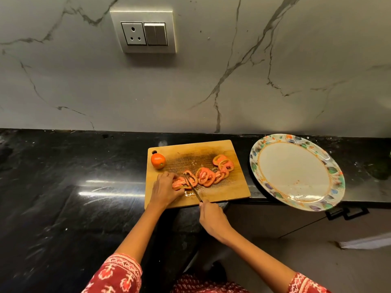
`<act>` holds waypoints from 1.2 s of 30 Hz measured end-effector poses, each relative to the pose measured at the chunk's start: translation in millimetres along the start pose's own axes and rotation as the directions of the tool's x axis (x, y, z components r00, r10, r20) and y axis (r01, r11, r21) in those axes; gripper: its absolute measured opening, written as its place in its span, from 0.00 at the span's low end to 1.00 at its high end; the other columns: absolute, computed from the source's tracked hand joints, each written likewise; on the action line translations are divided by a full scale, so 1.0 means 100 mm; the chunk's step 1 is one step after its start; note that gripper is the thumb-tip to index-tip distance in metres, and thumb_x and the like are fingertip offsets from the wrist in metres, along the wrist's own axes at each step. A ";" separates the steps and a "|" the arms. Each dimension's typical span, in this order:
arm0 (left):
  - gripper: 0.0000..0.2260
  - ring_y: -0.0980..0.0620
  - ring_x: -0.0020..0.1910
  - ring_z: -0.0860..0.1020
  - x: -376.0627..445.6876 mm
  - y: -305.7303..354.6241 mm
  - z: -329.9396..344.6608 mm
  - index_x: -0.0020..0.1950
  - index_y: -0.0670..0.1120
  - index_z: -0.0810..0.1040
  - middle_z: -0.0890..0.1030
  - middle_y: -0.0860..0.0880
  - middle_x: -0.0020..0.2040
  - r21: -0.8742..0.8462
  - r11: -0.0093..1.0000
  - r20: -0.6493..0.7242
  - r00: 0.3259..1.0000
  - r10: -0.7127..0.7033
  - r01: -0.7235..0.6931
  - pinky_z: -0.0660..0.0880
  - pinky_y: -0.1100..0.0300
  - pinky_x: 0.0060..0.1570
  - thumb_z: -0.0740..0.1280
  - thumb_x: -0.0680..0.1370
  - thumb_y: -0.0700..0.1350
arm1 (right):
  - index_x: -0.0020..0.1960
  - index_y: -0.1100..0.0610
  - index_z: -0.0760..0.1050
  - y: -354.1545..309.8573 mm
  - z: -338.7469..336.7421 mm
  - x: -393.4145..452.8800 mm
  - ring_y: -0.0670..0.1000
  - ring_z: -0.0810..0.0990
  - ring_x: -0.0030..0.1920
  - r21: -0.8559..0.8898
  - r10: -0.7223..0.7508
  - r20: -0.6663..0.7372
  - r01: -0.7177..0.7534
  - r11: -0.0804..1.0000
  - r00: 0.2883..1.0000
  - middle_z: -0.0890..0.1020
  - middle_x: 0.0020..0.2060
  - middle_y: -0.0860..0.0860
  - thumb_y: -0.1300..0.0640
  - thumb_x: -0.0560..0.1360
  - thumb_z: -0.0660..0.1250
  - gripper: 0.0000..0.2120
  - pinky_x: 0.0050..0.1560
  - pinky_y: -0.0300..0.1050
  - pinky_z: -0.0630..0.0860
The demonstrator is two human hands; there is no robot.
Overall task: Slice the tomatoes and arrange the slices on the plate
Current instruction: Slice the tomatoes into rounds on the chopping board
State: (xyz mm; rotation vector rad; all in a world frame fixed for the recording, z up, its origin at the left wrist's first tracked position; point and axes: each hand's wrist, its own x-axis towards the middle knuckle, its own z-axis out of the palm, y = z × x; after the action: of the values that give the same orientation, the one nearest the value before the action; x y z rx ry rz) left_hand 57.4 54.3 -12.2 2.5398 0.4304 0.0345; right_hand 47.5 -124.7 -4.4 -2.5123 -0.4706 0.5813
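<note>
Tomato half (179, 184) lies on the wooden cutting board (239, 187), near its front left part, with the cut side turned to the right. The left hand (167, 188) is over it with curled fingers and grips it from the left side. The knife (193, 188) has its blade standing against the cut face of this piece, with the tip pointing away from the person. The right hand (212, 218) is closed around the knife handle, just in front of the board's front edge.

To the right of the blade, the cut slices (208, 173) lie in an overlapping row that goes toward the far right part of the board. One whole tomato (158, 160) sits at the far left corner of the board, just beside the hanging hole.

The plate (257, 163), with a coloured leaf pattern on its rim, is on the right of the board, near it, and holds no slices. Its front edge goes out over the edge of the black counter (63, 176). Behind, on the marble wall, there is a socket with switches (144, 32). Both sleeves are red with a white pattern.
</note>
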 end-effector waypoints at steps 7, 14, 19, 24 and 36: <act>0.21 0.47 0.58 0.70 0.00 0.04 0.01 0.58 0.46 0.74 0.75 0.46 0.56 0.028 0.999 -0.009 0.999 -0.032 0.032 0.69 0.53 0.56 0.72 0.69 0.51 | 0.60 0.62 0.69 0.00 0.01 -0.05 0.60 0.78 0.52 -0.012 0.015 -0.001 -0.015 1.000 1.000 0.79 0.50 0.59 0.53 0.82 0.49 0.17 0.47 0.49 0.72; 0.19 0.47 0.58 0.70 0.05 0.04 0.02 0.57 0.47 0.75 0.75 0.47 0.57 0.048 0.997 -0.012 0.998 -0.054 0.054 0.69 0.51 0.56 0.71 0.69 0.52 | 0.59 0.62 0.70 -0.07 0.01 -0.06 0.59 0.79 0.53 -0.015 0.041 0.006 -0.041 0.999 0.999 0.79 0.51 0.59 0.53 0.83 0.48 0.16 0.47 0.49 0.72; 0.19 0.48 0.57 0.71 0.06 0.01 0.04 0.57 0.47 0.75 0.76 0.47 0.55 0.031 0.999 -0.031 0.999 -0.042 0.042 0.70 0.50 0.56 0.72 0.68 0.52 | 0.60 0.61 0.69 -0.07 0.00 -0.06 0.59 0.78 0.53 -0.013 0.042 0.004 -0.042 0.999 0.999 0.79 0.51 0.58 0.54 0.83 0.48 0.16 0.48 0.49 0.72; 0.19 0.48 0.57 0.71 0.06 0.01 0.06 0.57 0.47 0.75 0.76 0.48 0.56 0.030 0.999 -0.039 0.998 -0.044 0.046 0.70 0.50 0.56 0.71 0.69 0.52 | 0.61 0.60 0.68 -0.05 -0.04 -0.06 0.58 0.78 0.54 -0.055 0.022 0.021 -0.021 0.998 1.000 0.79 0.51 0.58 0.54 0.83 0.48 0.16 0.48 0.49 0.72; 0.23 0.49 0.60 0.70 0.04 -0.07 0.04 0.59 0.49 0.76 0.77 0.49 0.58 0.002 1.000 -0.008 1.000 0.000 0.000 0.69 0.52 0.57 0.74 0.67 0.52 | 0.60 0.61 0.68 -0.06 -0.04 -0.03 0.59 0.78 0.54 -0.146 0.008 0.024 -0.005 0.989 1.000 0.79 0.52 0.58 0.57 0.82 0.49 0.14 0.48 0.50 0.73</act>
State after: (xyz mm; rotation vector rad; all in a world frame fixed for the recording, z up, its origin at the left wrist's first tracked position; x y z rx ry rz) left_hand 59.6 58.8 -20.0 2.5428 0.4333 0.0437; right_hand 45.8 -122.5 3.4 -2.6485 -0.5317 0.6010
